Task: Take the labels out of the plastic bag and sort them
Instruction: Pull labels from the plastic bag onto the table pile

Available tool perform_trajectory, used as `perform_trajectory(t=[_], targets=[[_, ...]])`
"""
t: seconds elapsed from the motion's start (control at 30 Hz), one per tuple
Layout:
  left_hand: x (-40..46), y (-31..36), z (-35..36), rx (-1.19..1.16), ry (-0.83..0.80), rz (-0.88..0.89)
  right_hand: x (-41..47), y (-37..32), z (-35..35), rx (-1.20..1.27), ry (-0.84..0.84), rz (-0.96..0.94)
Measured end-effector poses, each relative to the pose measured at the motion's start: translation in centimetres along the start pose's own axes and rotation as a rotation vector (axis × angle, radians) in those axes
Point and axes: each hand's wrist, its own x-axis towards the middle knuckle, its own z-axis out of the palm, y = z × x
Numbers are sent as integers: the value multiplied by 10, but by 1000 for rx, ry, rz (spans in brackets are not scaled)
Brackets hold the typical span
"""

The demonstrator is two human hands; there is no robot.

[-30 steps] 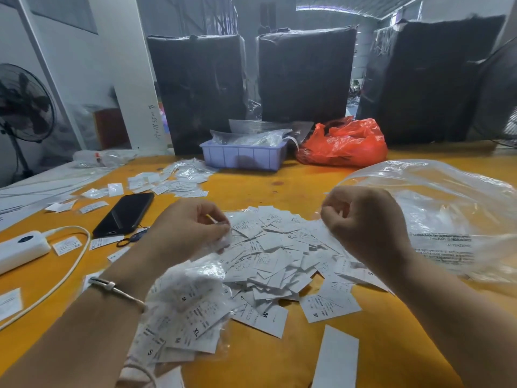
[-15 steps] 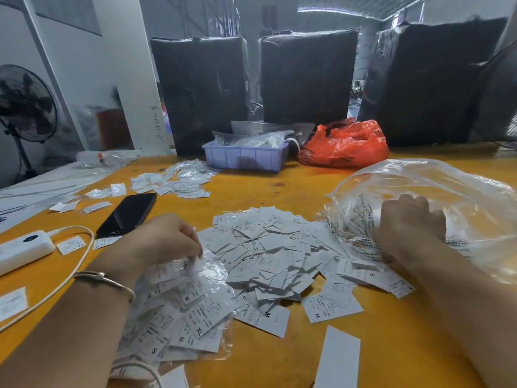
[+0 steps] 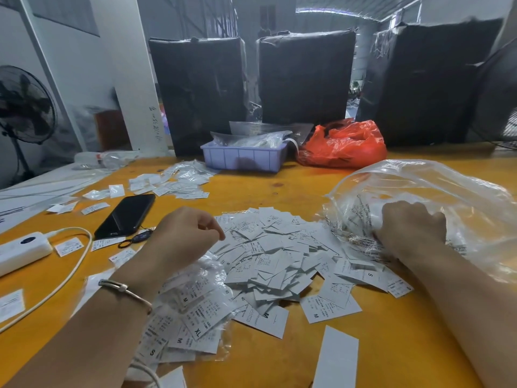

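On the yellow table (image 3: pixel 279 368):
Labels (image 3: pixel 274 259): loose white pile, centre.
Left hand (image 3: pixel 181 236): fingers curled, hold unclear.
Right hand (image 3: pixel 411 228): gripping clear plastic bag (image 3: pixel 447 197).

Field notes, head view. Both forearms come in from the bottom edge, bare to the frame border, with no sleeve on either side. I see no gloves on the left hand (image 3: pixel 184 236) or the right hand (image 3: pixel 411 228). No rings that I can make out on the fingers that show. On the left wrist sits a thin metallic bangle (image 3: pixel 126 291), gold-toned, with a small lighter clasp or bead along its band. The right wrist carries nothing. Fingernails are too small to judge.
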Motion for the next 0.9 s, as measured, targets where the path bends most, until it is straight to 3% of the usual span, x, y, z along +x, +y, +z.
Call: perform_trajectory(t=[0.33,0.57,0.63,0.73,0.8,0.9], targets=[[-4,1,12,11,-5,57,2,-1,1,92,159,-37],[-4,1,18,24,-42,93,-10,-6,-14,446,500,-67],[-4,1,18,22,-45,106,-15,-12,-21,567,522,-62],[-6,0,19,-1,-42,156,-20,-25,-25,1019,303,-114],[-6,1,20,-54,-50,209,-28,-36,-31,1377,-66,-235],[-8,7,19,-220,-171,254,-44,-50,-33,1435,-564,-487]])
